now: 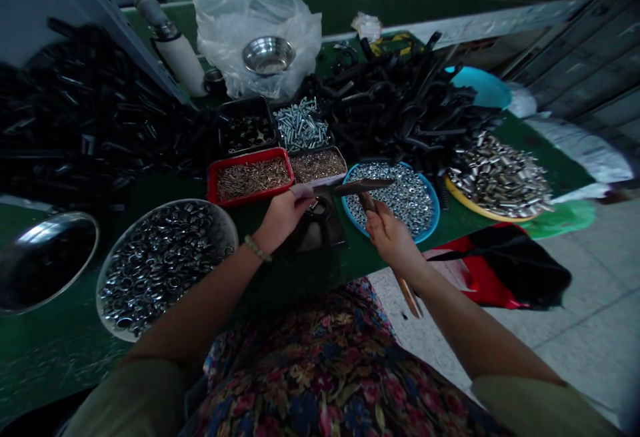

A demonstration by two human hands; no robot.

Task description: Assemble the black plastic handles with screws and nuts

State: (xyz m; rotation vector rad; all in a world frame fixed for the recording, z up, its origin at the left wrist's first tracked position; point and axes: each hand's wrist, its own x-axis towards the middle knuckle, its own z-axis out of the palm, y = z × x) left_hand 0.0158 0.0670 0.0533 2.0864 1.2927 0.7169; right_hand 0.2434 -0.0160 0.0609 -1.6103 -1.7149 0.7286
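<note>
My right hand (pixel 387 231) is wrapped round the wooden handle of a hammer (pixel 364 187), whose dark head is raised just left of and over the blue tray of small metal nuts (pixel 395 203). My left hand (pixel 290 213) has its fingers pinched together above a dark metal block (pixel 317 227) on the green table. A small shiny piece (pixel 316 205) shows at its fingertips; its shape is too small to make out. The hammer head is close to the left fingertips, at their right.
Beyond the hands stand a red tray of pins (pixel 253 177), a tray of screws (pixel 301 125) and piles of black parts (pixel 400 103). A bowl of metal rings (pixel 167 263) is at left; a yellow tray of metal sleeves (pixel 500 177) is at right.
</note>
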